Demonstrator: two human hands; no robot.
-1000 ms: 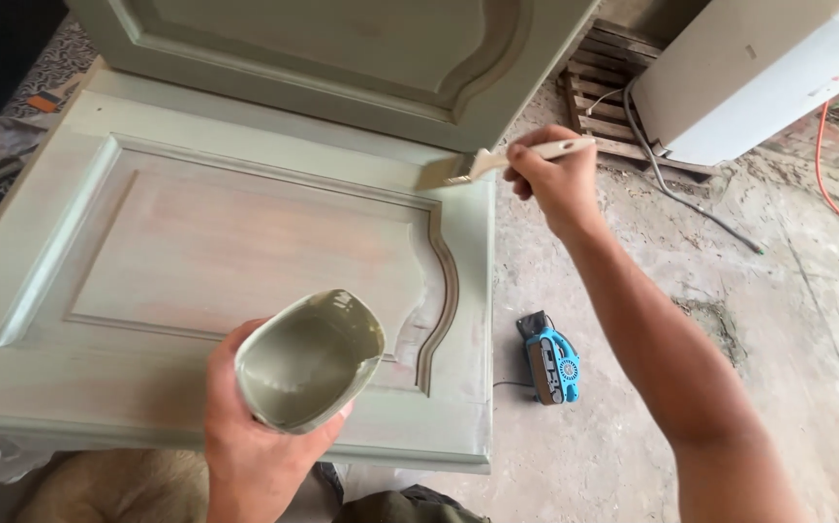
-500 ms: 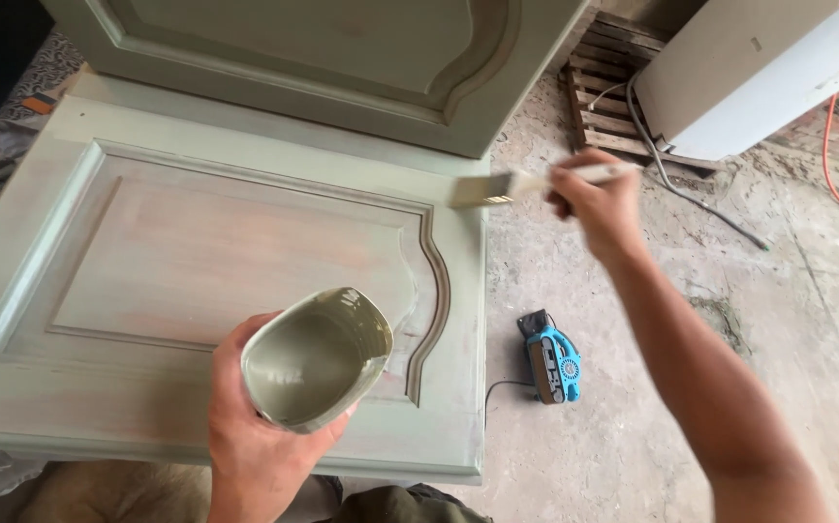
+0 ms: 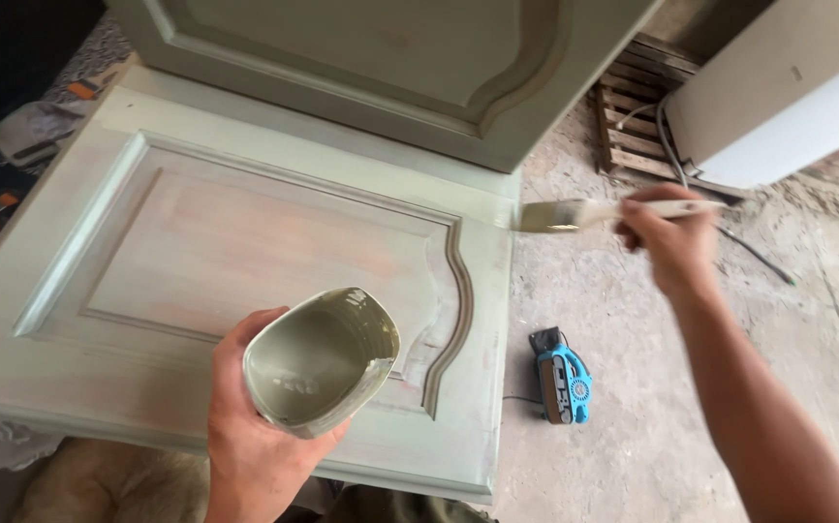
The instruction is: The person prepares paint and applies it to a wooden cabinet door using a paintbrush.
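Grey-green paint coated the inside of the cut-off container (image 3: 321, 360), which the left hand (image 3: 260, 441) gripped from below, fingers wrapped round its wall, over the near edge of the flat cabinet door (image 3: 177, 252). The right hand (image 3: 673, 242) was closed on the pale handle of a paintbrush (image 3: 594, 213), its bristles at the door's far right corner. A second door (image 3: 381, 58) leaned upright behind. A blue power sander (image 3: 562, 373) lay on the concrete floor (image 3: 633, 426), beside the door.
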